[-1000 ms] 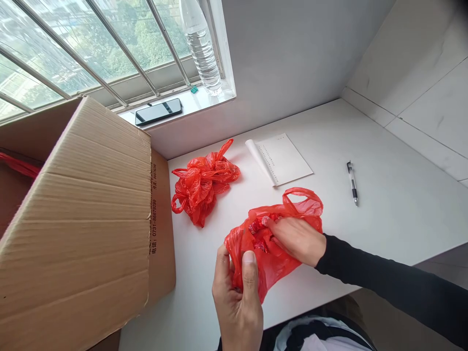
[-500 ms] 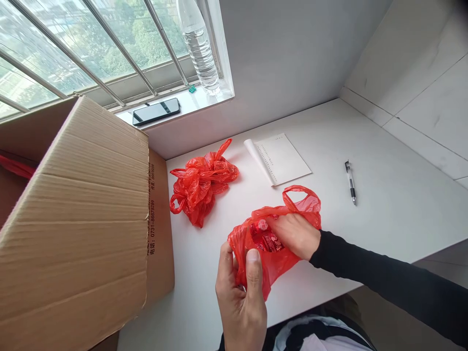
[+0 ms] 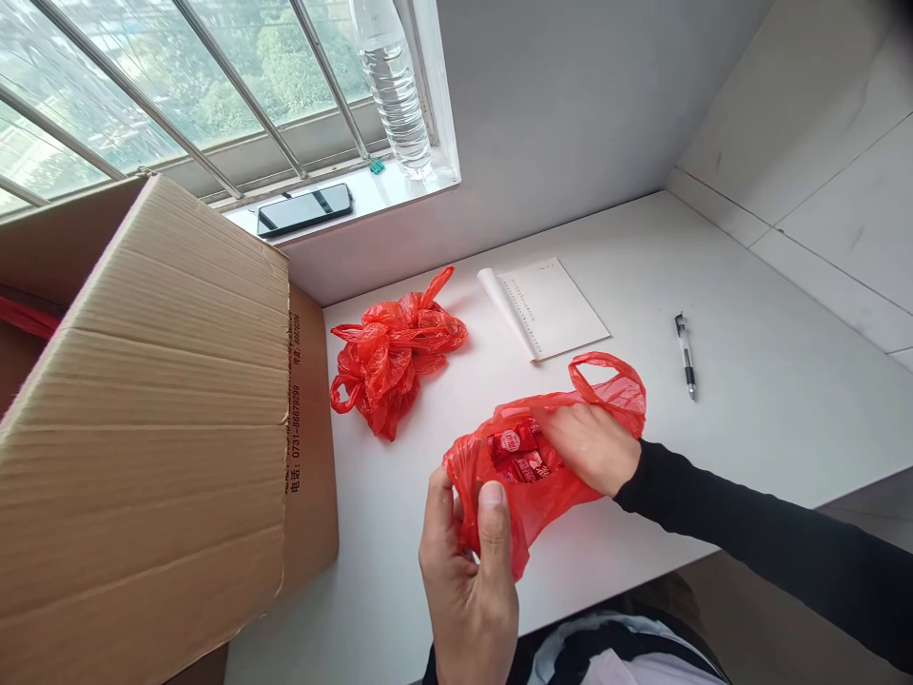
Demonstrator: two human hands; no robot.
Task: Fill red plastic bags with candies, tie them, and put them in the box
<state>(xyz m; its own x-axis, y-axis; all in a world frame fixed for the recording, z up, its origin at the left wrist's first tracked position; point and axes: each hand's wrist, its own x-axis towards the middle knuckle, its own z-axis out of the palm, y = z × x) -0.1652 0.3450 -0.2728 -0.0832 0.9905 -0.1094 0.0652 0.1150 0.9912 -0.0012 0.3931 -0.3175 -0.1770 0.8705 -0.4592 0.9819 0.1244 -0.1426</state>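
My left hand [image 3: 471, 561] is closed on the near left rim of a red plastic bag [image 3: 542, 514], pinching it between thumb and fingers. The bag's mouth gapes upward, with one handle loop standing at its right. Inside lie several small red wrapped packets [image 3: 526, 455] with pale print. Through the mouth reaches my right hand [image 3: 592, 445], its back facing up beside the packets. Its fingertips are blurred and partly hidden, so I cannot tell whether they grip anything.
More crumpled red plastic bags [image 3: 392, 352] lie left of centre on the white table [image 3: 756, 342]. Behind is a notebook [image 3: 563, 309], and to the right a pen [image 3: 686, 357]. An open cardboard box [image 3: 178, 428] fills the left. A phone [image 3: 305, 211] and water bottle [image 3: 399, 105] occupy the windowsill.
My right hand has shifted slightly right and back within the bag, drawing the handle side rightward. More of the red packets now show. My left hand keeps its hold.
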